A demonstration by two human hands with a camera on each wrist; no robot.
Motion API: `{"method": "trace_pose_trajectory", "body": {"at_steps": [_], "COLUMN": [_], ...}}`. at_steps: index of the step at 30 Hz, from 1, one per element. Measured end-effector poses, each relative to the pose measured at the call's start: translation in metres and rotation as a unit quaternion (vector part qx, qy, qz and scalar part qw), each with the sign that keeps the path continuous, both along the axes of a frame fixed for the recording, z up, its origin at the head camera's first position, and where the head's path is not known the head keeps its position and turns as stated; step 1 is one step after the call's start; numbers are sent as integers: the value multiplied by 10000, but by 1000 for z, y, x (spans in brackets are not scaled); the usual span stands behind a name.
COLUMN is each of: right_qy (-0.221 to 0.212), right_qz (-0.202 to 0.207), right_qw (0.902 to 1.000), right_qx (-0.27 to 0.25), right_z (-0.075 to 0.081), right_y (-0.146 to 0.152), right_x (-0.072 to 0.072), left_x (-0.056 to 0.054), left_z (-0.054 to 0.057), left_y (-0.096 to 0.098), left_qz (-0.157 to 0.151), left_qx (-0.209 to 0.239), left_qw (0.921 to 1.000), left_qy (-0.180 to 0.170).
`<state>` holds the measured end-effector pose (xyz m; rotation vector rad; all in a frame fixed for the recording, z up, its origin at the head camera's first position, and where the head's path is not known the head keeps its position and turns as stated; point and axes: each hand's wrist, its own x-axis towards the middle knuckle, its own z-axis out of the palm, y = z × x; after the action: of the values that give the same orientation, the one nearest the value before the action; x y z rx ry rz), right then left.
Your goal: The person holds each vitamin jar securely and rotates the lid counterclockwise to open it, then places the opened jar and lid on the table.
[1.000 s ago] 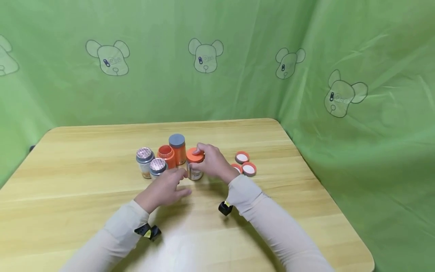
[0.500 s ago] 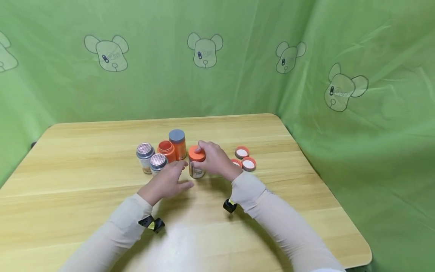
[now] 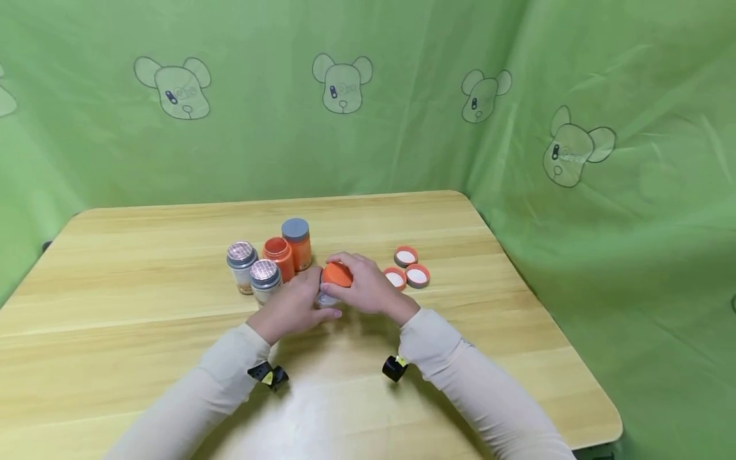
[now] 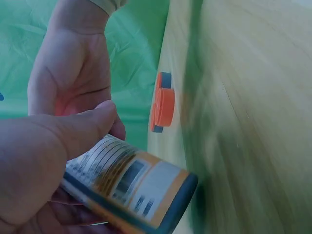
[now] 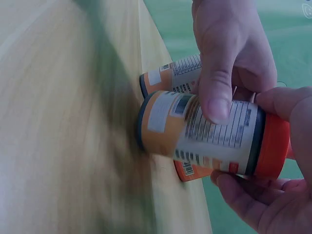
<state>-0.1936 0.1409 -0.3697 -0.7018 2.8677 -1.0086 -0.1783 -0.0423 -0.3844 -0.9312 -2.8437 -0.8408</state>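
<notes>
My left hand (image 3: 292,308) holds the body of a small white and orange jar (image 5: 209,131), its thumb across the printed label in the right wrist view. My right hand (image 3: 369,287) grips the orange lid (image 3: 337,275), which sits on that jar. The jar leans over in the head view, its lid toward my right hand; whether its base touches the table cannot be told. Beside my left hand stand two foil-sealed jars (image 3: 265,281), an open orange jar (image 3: 280,259) and an orange jar with a grey lid (image 3: 296,246).
Three loose orange-rimmed lids (image 3: 418,276) lie on the wooden table (image 3: 460,332) to the right of my right hand, white inner faces up. A green curtain (image 3: 402,147) with bear drawings hangs behind the table and along its right side.
My left hand has moved right, from beside the jar onto its body. The jar has gone from upright to tilted, with my right hand still on its lid.
</notes>
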Motion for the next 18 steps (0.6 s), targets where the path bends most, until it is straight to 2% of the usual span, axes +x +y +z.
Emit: {"method": "trace_pose_trajectory", "body": {"at_steps": [5, 8, 13, 18], "right_qy": [-188, -106, 180, 57], "right_qz": [-179, -261, -385, -336], "right_qw": [9988, 9977, 9987, 9991], "right_qx": [-427, -619, -290, -250], "right_z": [-1, -1, -3, -11], "right_y": [2, 3, 3, 3], "right_x": [3, 3, 2, 1], "left_x": [0, 0, -1, -2], "left_z": [2, 4, 10, 11], "left_y": [3, 5, 6, 6], "left_qz": [134, 222, 326, 308], "left_qx": [-77, -76, -413, -609], "left_qw": [9998, 9994, 9974, 9965], "left_qy": [123, 271, 492, 493]}}
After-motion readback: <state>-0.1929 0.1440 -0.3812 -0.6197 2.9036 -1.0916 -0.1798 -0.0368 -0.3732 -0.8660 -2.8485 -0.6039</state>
